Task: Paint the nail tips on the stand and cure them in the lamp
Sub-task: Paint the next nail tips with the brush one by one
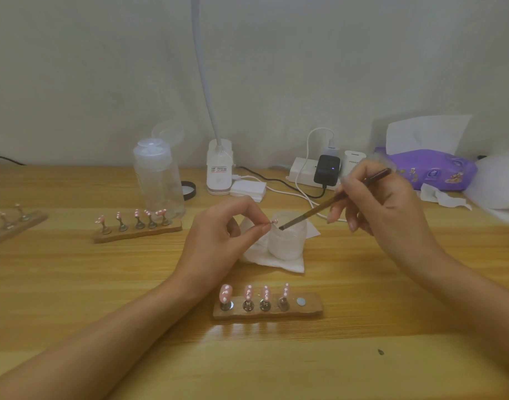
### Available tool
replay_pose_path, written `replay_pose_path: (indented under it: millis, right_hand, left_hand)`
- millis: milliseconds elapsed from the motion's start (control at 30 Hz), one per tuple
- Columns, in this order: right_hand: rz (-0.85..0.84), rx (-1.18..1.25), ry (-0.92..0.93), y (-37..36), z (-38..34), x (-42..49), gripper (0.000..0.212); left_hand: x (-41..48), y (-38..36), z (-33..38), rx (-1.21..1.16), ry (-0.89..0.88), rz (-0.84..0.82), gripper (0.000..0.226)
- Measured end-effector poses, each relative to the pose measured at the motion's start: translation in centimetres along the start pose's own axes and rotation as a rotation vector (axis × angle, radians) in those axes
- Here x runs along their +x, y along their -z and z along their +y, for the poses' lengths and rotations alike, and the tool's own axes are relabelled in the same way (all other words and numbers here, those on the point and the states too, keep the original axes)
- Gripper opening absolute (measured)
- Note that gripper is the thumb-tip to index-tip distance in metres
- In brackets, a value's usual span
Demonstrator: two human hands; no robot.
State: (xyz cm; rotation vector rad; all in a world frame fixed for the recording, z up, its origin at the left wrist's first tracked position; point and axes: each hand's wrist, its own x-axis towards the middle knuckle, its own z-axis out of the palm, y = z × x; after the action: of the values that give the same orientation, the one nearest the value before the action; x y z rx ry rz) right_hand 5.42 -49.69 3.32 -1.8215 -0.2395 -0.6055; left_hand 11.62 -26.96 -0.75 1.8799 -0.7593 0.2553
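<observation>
Your left hand (218, 229) pinches one pink nail tip (274, 221) between thumb and forefinger, raised above a white jar (285, 243). Your right hand (383, 203) grips a thin brush (334, 199) like a pen. Its shaft slants down and leftward, with the bristles just right of the tip, almost touching. Nearer you, the stand (311, 308) carries four dotted tips and has one vacant pad (300, 301) at its right end.

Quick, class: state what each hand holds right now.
Left hand: pinching a nail tip.
Right hand: gripping the brush.
</observation>
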Motion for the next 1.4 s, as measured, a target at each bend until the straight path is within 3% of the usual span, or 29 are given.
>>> replay_pose_path:
  millis: [267,567,733,1033,1400]
  right_hand:
    - [-0.115,-0.098,-0.018,-0.9,-0.1,0.1,0.031]
    - [0.197,0.176,-0.148,0.4,1.4,-0.4,0.024]
    - [0.267,0.309,-0.264,0.3,2.4,-0.9,0.025]
    - [0.227,0.437,-0.326,0.2,2.4,-1.0,0.022]
    - [0.167,0.367,-0.316,0.0,2.7,-1.0,0.021]
  left_hand:
    - [-0.2,0.0,0.2,0.022,-0.009,-0.006,0.015]
    - [-0.2,0.0,0.2,0.038,-0.006,-0.013,0.014]
    - [-0.2,0.1,0.1,0.042,-0.005,-0.011,0.015]
    - [-0.1,0.0,0.1,0.023,0.003,0.02,0.013]
    - [0.0,-0.1,-0.3,0.029,-0.025,0.022,0.018]
